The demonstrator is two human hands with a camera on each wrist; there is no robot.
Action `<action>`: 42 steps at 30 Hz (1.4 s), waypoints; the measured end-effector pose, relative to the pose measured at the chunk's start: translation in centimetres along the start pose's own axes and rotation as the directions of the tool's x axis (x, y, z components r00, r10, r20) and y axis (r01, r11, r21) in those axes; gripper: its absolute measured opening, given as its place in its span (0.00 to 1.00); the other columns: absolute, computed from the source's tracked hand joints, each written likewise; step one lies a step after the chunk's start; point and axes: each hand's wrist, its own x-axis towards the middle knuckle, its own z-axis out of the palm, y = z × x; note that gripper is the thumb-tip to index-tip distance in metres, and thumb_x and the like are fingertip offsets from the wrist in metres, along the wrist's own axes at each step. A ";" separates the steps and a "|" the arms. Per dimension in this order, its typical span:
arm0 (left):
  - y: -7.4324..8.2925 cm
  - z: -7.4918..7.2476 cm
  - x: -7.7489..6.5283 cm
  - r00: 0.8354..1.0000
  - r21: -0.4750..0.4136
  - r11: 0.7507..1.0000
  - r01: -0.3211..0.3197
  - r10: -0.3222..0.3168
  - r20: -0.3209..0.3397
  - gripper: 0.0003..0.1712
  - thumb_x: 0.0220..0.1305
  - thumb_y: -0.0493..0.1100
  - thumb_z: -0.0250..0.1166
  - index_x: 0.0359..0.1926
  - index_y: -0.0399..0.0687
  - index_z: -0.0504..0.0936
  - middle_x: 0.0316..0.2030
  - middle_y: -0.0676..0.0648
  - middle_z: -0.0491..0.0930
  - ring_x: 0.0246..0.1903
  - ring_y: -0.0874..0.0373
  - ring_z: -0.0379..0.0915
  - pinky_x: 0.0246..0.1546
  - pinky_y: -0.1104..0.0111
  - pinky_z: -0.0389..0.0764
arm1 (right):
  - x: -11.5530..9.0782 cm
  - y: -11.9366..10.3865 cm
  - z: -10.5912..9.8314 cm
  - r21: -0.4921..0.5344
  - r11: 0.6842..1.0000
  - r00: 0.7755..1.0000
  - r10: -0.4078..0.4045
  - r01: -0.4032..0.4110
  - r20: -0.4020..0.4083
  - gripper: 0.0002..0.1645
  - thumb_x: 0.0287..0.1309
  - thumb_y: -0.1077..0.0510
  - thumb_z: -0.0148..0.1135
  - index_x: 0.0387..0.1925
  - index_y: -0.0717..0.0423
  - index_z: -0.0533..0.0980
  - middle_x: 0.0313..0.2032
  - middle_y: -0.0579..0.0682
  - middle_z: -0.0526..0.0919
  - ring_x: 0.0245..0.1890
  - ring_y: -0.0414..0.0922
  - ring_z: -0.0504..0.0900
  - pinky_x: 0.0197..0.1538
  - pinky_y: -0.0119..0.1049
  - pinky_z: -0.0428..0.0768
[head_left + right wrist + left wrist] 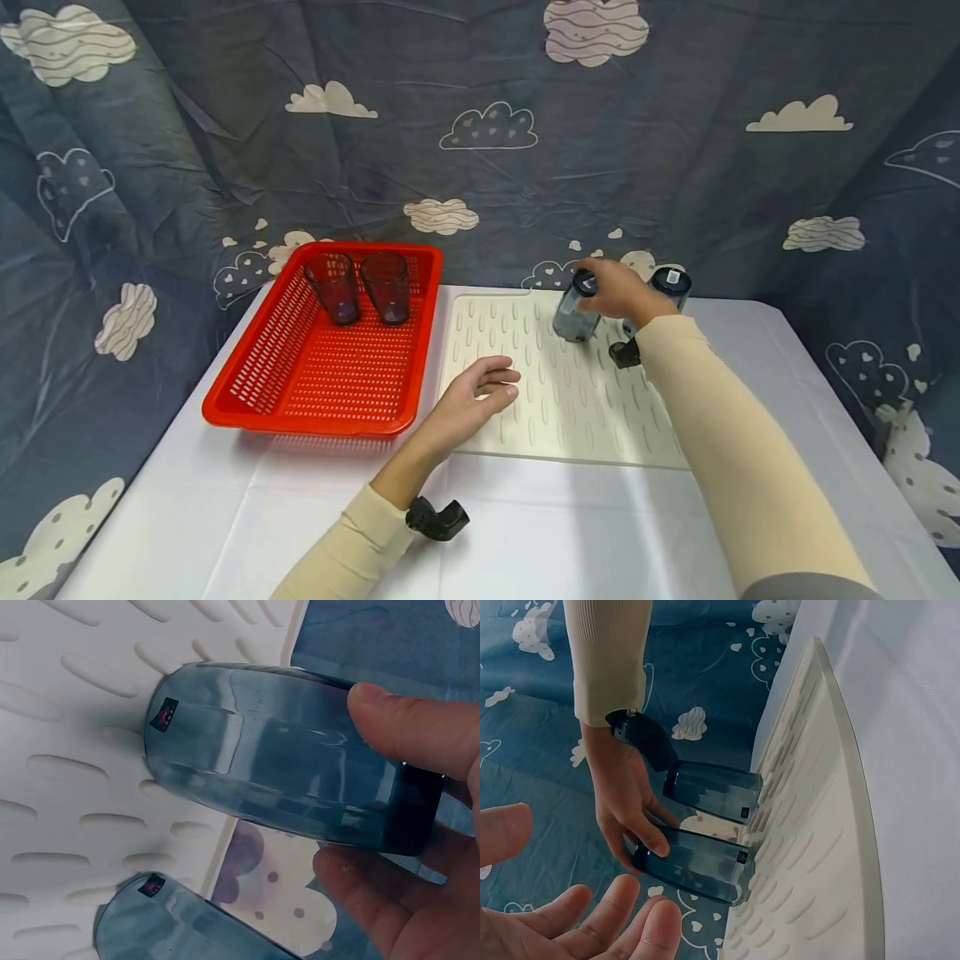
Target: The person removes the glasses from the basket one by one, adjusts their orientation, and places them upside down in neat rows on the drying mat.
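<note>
My right hand (624, 290) grips an upside-down blue-tinted drinking glass (573, 323) near its dark, thick base, thumb on one side and fingers on the other. Its rim is down at the cream draining mat (517, 417), which has rows of oval ridges. Close beside it a second glass (671, 283) of the same kind stands upside down, partly hidden by the right hand; its label (151, 885) shows in the right wrist view. Over the mat's left part hovers my left hand (480, 390), fingers relaxed and holding nothing.
Left of the mat, a red perforated basket (322, 423) holds two more tinted glasses (335, 292), leaning at its back. A white cloth (517, 533) covers the table. Behind hangs a dark curtain (420, 75) with a cloud pattern.
</note>
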 end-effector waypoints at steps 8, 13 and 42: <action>-0.2 0.0 0.0 1.000 0.014 1.000 0.006 -0.005 -0.013 0.28 0.69 0.44 0.60 0.67 0.45 0.69 0.61 0.41 0.78 0.61 0.45 0.74 0.62 0.51 0.75 | 0.1 -0.3 0.5 0.007 0.999 0.999 0.046 -0.047 0.007 0.44 0.63 0.56 0.64 0.75 0.53 0.56 0.72 0.69 0.59 0.71 0.67 0.61 0.68 0.66 0.64; -0.5 0.0 0.0 1.000 0.013 1.000 0.009 -0.009 -0.001 0.28 0.69 0.45 0.60 0.67 0.45 0.69 0.61 0.42 0.78 0.60 0.46 0.74 0.62 0.52 0.76 | 0.1 -0.4 0.6 0.009 0.999 0.999 0.038 -0.038 0.002 0.43 0.63 0.56 0.63 0.75 0.53 0.56 0.72 0.69 0.58 0.71 0.68 0.61 0.68 0.67 0.63; -0.6 0.3 0.1 1.000 0.040 0.999 0.010 -0.011 0.021 0.24 0.70 0.45 0.60 0.65 0.45 0.73 0.61 0.40 0.77 0.60 0.46 0.75 0.62 0.52 0.76 | 0.0 -0.6 0.0 0.008 0.999 0.997 0.038 -0.039 0.062 0.42 0.65 0.57 0.61 0.76 0.51 0.55 0.72 0.71 0.57 0.71 0.68 0.60 0.65 0.66 0.68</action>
